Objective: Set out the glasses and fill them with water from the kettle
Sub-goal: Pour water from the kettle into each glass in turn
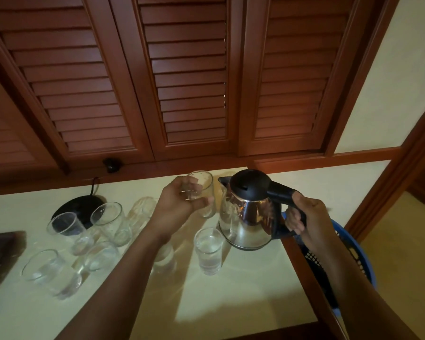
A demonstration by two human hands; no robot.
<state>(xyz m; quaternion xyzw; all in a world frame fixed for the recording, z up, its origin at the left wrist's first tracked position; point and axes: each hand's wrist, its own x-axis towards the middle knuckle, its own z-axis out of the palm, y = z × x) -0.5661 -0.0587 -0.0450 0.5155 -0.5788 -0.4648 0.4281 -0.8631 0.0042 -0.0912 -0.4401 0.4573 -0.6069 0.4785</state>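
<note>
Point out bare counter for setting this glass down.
Free: the near counter in front of the filled glass and kettle, toward the right edge. Crowded: the left, where glasses cluster by the kettle base.

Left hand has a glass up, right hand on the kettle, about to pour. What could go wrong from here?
1. The held glass is gripped in the left hand in mid-air beside the kettle; a misaimed spout could likely wet the fingers or the counter.
2. The left forearm passes low over standing glasses, including the filled glass; lowering it might knock one over.
</note>
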